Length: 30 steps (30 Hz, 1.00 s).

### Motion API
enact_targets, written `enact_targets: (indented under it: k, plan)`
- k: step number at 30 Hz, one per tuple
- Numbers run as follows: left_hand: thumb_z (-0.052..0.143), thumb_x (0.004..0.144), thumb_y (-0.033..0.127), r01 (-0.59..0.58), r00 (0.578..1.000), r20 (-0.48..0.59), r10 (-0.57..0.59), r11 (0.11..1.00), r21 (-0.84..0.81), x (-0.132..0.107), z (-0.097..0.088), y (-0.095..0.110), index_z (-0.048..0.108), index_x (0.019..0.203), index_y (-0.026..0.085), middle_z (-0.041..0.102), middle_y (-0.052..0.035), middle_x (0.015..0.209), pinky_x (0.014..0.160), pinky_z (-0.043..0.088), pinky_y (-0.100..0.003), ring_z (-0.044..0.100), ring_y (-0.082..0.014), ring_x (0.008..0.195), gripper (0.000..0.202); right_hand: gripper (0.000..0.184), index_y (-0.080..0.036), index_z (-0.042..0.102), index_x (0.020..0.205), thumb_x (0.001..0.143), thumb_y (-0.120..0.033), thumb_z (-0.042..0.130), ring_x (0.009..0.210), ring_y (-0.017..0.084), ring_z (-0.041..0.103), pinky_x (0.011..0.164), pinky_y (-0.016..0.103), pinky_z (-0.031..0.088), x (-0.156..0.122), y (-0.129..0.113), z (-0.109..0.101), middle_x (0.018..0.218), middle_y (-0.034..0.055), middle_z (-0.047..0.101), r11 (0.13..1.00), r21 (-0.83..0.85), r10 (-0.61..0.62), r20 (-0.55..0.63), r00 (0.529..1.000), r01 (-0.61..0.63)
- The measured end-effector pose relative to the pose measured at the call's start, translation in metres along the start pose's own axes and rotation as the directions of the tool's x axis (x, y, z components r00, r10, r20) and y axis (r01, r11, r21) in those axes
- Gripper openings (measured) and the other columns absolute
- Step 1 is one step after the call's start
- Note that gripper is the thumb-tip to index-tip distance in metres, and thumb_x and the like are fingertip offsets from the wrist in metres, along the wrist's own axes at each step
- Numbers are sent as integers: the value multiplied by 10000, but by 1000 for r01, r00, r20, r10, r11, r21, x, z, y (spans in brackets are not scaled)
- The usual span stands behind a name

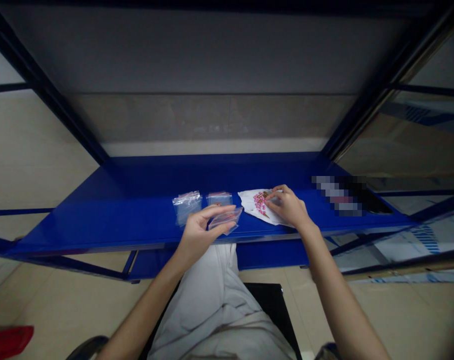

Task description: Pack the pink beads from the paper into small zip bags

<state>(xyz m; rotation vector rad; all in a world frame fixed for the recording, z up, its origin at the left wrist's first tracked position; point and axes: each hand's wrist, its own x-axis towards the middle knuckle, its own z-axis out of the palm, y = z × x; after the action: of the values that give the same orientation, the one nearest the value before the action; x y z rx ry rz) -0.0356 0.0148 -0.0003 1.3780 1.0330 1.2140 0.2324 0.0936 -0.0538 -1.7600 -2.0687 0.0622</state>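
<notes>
Between thumb and fingers, my left hand (198, 235) holds a small clear zip bag (227, 217) above the front edge of the blue shelf. To the right lies a crumpled white sheet (251, 209) bearing a heap of tiny pink and gold-brown pieces (261, 202), too small to name. My right hand (290, 206) reaches over the sheet, fingertips pinched at the edge of the heap; what they grip, if anything, is hidden. Left of the held bag is a stack of clear zip bags (187, 206). Another pile of clear bags (219, 198) lies just behind my left fingers.
The blue shelf (144, 200) stands between upright blue posts against a pale wall. A dark flat object (375, 197), partly blurred out, lies at its right end. Wrapped panels (407, 247) are to the right, and a red object (9, 340) lies on the floor at lower left.
</notes>
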Motion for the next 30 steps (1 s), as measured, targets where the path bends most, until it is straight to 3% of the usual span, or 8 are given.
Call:
enact_targets:
  k: [6, 11, 15, 19, 22, 30]
  plan:
    - [736, 694, 241, -190, 982, 14, 190, 970, 154, 1, 0, -4, 726, 977, 210, 714, -46, 883, 816, 519, -293, 641, -177, 878, 285, 186, -233, 714, 859, 806, -346, 575, 958, 215, 580, 669, 299, 485, 0, -2, -3, 1083, 67, 570, 1000, 2, 23, 8, 1000, -23]
    - [727, 710, 231, -341, 937, 25, 348, 895, 287, 2, 1, -7, 720, 972, 200, 722, -63, 916, 815, 515, -315, 649, -181, 879, 264, 153, -243, 724, 807, 776, -347, 616, 924, 224, 591, 589, 281, 465, -4, -28, -37, 1043, 62, 590, 998, 50, -19, -73, 997, 23]
    - [723, 714, 200, -374, 921, 49, 385, 845, 382, 3, 5, -9, 720, 953, 199, 734, -60, 912, 857, 495, -329, 662, -184, 882, 238, 151, -237, 727, 838, 777, -346, 642, 909, 194, 597, 609, 255, 468, -16, -71, -75, 1057, 60, 598, 927, 333, -156, -73, 985, 171]
    - [721, 718, 202, -401, 906, 54, 419, 814, 421, 4, 10, -12, 720, 949, 199, 735, -60, 913, 882, 481, -341, 671, -194, 886, 230, 106, -248, 725, 831, 778, -312, 658, 941, 176, 585, 692, 255, 480, -31, -104, -91, 1067, 51, 584, 800, 524, -330, -21, 944, 292]
    - [709, 732, 213, -427, 892, 57, 448, 795, 432, 5, 13, -13, 718, 948, 190, 734, -67, 909, 871, 484, -344, 672, -196, 879, 217, 92, -260, 730, 829, 773, -296, 666, 917, 172, 592, 716, 268, 483, -36, -112, -89, 1084, 47, 584, 798, 516, -355, -12, 935, 310]
    - [682, 755, 249, -428, 885, 73, 459, 743, 515, 6, 17, -12, 727, 865, 202, 736, -64, 836, 846, 475, -384, 664, -215, 839, 128, 129, -287, 730, 872, 813, -300, 616, 960, 195, 600, 714, 289, 490, -39, -114, -85, 1131, 37, 591, 903, 309, -313, -6, 950, 299]
